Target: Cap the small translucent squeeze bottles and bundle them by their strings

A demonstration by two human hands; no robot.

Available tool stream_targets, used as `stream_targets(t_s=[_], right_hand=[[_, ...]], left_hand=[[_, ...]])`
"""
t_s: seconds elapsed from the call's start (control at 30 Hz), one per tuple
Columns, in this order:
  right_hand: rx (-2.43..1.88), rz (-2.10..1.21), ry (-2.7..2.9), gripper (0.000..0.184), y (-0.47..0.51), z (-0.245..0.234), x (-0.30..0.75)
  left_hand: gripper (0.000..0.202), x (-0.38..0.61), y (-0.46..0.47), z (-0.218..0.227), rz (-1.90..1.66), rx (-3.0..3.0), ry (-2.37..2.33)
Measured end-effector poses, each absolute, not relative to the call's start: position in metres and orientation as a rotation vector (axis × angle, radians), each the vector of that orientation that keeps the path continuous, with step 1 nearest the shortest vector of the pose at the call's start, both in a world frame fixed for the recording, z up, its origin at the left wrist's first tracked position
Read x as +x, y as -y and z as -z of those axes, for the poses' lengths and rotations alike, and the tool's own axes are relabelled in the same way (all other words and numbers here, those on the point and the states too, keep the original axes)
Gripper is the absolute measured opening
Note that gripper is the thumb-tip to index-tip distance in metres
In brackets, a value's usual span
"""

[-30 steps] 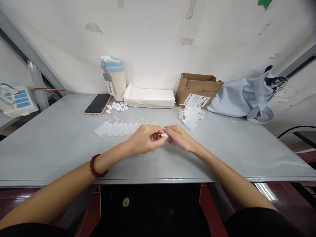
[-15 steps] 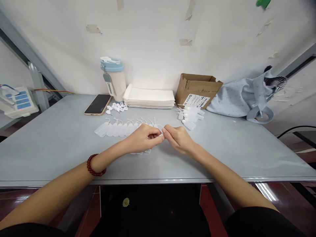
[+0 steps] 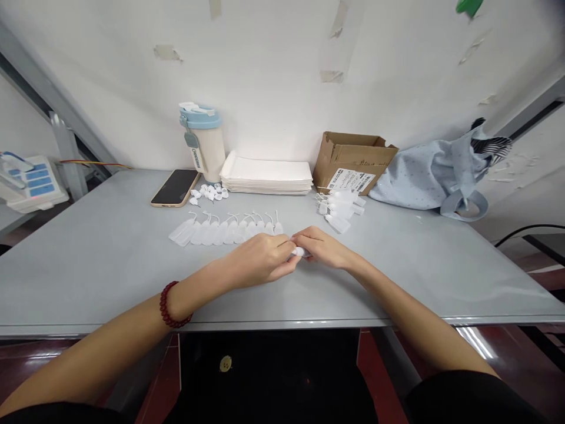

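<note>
Fingertips meet over the middle of the table, where my left hand point(image 3: 271, 257) and my right hand point(image 3: 323, 246) are both closed around a small white plastic piece point(image 3: 298, 251). Its rounded white end shows between the fingers; the rest is hidden. Just beyond my left hand lies a row of translucent white tag-like pieces point(image 3: 220, 232), side by side, with thin white strings pointing away from me. A looser pile of similar translucent pieces point(image 3: 339, 211) is past my right hand. Several small white curled pieces point(image 3: 210, 192) lie heaped farther back on the left.
On the grey table point(image 3: 110, 259), a phone point(image 3: 175, 187) and a blue-lidded cup point(image 3: 206, 141) stand back left. Behind the middle is a stack of white envelope-like packets point(image 3: 267, 175). A cardboard box point(image 3: 355, 160) and a light blue cloth bag point(image 3: 419, 174) are at back right.
Both hands have come slightly nearer to me. My left hand has turned so its back shows more, and the white end of the held piece is now visible.
</note>
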State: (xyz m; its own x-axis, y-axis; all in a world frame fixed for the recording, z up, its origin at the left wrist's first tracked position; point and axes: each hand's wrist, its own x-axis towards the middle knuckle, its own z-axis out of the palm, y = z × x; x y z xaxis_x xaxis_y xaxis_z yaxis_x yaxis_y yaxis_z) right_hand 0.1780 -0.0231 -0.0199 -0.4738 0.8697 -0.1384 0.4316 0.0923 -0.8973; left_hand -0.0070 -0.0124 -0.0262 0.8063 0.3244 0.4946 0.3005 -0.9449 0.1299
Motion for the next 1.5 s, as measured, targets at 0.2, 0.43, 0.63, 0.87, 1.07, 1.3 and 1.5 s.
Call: stream_targets(t_s=[0.2,0.43,0.63,0.87,1.07,1.3,1.5], right_hand=[[-1.284,-0.690,1.949,0.034,0.030,0.024,0.168],[-1.238,-0.682,2.018,0.036,0.030,0.025,0.169],[-1.304,-0.985,1.932,0.036,0.023,0.027,0.173],[-1.272,-1.315,1.774,0.033,0.019,0.026,0.176],[-1.272,-1.248,1.697,0.041,0.018,0.021,0.177],[-1.605,-0.295,1.852,0.023,-0.002,0.021,0.216],[-1.935,0.143,1.862,0.031,-0.017,0.032,0.237]], left_hand=[[0.030,-0.009,0.006,0.017,-0.719,2.410,-0.733],[0.036,-0.011,0.008,0.010,-0.566,2.348,-0.683],[0.024,-0.010,0.005,0.023,-0.698,2.833,-0.518],[0.029,-0.008,0.007,0.030,-0.678,3.232,-0.556],[0.025,-0.015,-0.005,0.023,-0.815,2.975,-0.671],[0.026,-0.046,-0.051,0.014,-0.917,2.624,-1.400],[0.026,-0.086,-0.084,0.008,-0.590,2.504,-2.012]])
